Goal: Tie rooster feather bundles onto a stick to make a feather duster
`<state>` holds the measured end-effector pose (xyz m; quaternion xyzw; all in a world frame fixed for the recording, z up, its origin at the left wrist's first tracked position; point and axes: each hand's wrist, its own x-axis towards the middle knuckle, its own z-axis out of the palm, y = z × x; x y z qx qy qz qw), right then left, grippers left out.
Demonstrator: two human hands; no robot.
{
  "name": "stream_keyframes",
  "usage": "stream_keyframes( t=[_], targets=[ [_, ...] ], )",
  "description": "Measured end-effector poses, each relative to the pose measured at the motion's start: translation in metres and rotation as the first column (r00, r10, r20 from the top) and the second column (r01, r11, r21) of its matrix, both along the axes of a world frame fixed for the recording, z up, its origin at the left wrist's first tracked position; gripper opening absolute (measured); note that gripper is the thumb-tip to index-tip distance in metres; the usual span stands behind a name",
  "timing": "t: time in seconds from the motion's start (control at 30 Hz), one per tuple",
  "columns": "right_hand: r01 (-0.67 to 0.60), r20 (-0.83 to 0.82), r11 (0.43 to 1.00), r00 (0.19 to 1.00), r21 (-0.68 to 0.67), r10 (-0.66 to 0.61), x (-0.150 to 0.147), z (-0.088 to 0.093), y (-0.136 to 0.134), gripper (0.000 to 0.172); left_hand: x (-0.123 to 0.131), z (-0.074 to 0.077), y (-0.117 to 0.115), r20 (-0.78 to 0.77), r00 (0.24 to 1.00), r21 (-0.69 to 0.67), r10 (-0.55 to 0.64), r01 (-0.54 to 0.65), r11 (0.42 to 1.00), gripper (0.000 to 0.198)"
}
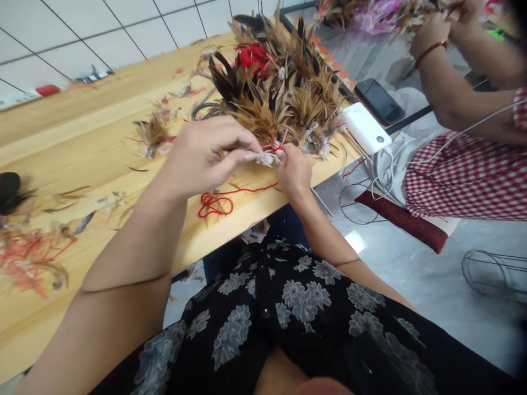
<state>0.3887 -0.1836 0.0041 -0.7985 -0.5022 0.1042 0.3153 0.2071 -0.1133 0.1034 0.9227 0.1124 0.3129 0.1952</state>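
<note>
My left hand [212,156] pinches a whitish, fluffy feather end [267,159] between thumb and fingers. Close beside it, my right hand [294,173] is closed around the base of a feather bunch, where red yarn [279,147] is wrapped. What lies inside the right fist is mostly hidden. Beyond both hands spreads a big heap of brown and black feathers [288,104], and I cannot tell where the held bunch ends and the heap begins. From the right hand, a loose red yarn tail [216,204] runs left along the table and ends in loops.
Feather scraps [33,252] and a small feather tuft [152,131] litter the wooden table [99,148]. Red yarn [252,57] lies on the heap. A white power bank [366,129] and a phone [379,100] sit at right, near a co-worker's hands [436,33].
</note>
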Motion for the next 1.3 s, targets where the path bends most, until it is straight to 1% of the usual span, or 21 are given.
stream_keyframes(
  t=[0.07,0.17,0.23,0.3,0.37,0.43,0.5,0.57,0.63,0.7,0.8,0.9,0.97,1.07,1.2,1.3],
  targets=[
    [-0.026,0.014,0.999,1.000,-0.024,0.026,-0.008,0.002,-0.001,0.021,0.015,-0.015,-0.004,-0.017,1.000,-0.047,0.023,-0.024,0.999,0.016],
    [-0.059,0.036,0.994,0.997,-0.094,0.063,-0.018,0.008,-0.005,0.025,0.028,-0.039,-0.002,-0.062,0.992,-0.196,0.109,-0.119,0.973,0.013],
    [-0.102,0.051,0.986,0.993,-0.133,0.109,-0.021,0.010,-0.007,0.030,0.028,-0.049,0.001,-0.072,0.987,-0.238,0.144,-0.157,0.959,0.010],
    [-0.156,0.058,0.978,0.985,-0.139,0.165,-0.020,0.010,-0.008,0.030,0.025,-0.053,0.004,-0.093,0.984,-0.238,0.154,-0.172,0.956,0.009],
    [-0.205,0.056,0.974,0.976,-0.100,0.212,-0.017,0.008,-0.007,0.030,0.022,-0.053,0.006,-0.110,0.980,-0.212,0.164,-0.184,0.960,0.007],
    [-0.251,0.052,0.967,0.966,-0.032,0.253,-0.014,0.005,-0.007,0.028,0.021,-0.053,0.007,-0.119,0.976,-0.170,0.181,-0.200,0.965,0.007],
    [-0.296,0.047,0.955,0.954,0.026,0.295,-0.011,0.003,-0.007,0.023,0.021,-0.054,0.007,-0.122,0.971,-0.120,0.204,-0.218,0.969,0.009],
    [-0.333,0.038,0.941,0.943,0.057,0.331,-0.010,0.003,-0.009,0.017,0.021,-0.055,0.008,-0.116,0.970,-0.060,0.214,-0.222,0.973,0.011],
    [-0.370,0.023,0.927,0.929,0.068,0.369,-0.008,0.007,-0.010,0.015,0.021,-0.055,0.008,-0.092,0.973,-0.006,0.213,-0.214,0.977,0.011],
    [-0.410,0.005,0.909,0.912,0.070,0.411,-0.007,0.011,-0.012,0.019,0.019,-0.053,0.007,-0.078,0.974,0.016,0.212,-0.212,0.977,0.013],
    [-0.463,-0.030,0.882,0.884,0.085,0.467,-0.004,0.018,-0.013,0.028,0.017,-0.048,0.003,-0.084,0.975,0.001,0.205,-0.206,0.979,0.019],
    [-0.493,-0.062,0.861,0.862,0.122,0.502,-0.001,0.022,-0.015,0.031,0.016,-0.043,-0.003,-0.073,0.971,0.024,0.227,-0.226,0.974,0.020],
    [-0.496,-0.077,0.859,0.859,0.128,0.507,0.000,0.024,-0.016,0.034,0.017,-0.040,-0.006,-0.073,0.966,0.056,0.249,-0.246,0.968,0.018],
    [-0.470,-0.099,0.874,0.870,0.126,0.482,-0.002,0.024,-0.017,0.037,0.017,-0.039,-0.009,-0.084,0.960,0.070,0.268,-0.262,0.962,0.015],
    [-0.409,-0.104,0.907,0.902,0.100,0.418,-0.007,0.020,-0.017,0.028,0.019,-0.042,-0.011,-0.115,0.943,0.056,0.313,-0.308,0.950,0.014],
    [-0.358,-0.086,0.930,0.927,0.084,0.365,-0.010,0.016,-0.016,0.024,0.021,-0.045,-0.013,-0.111,0.942,0.066,0.318,-0.312,0.948,0.016]
  ],
)
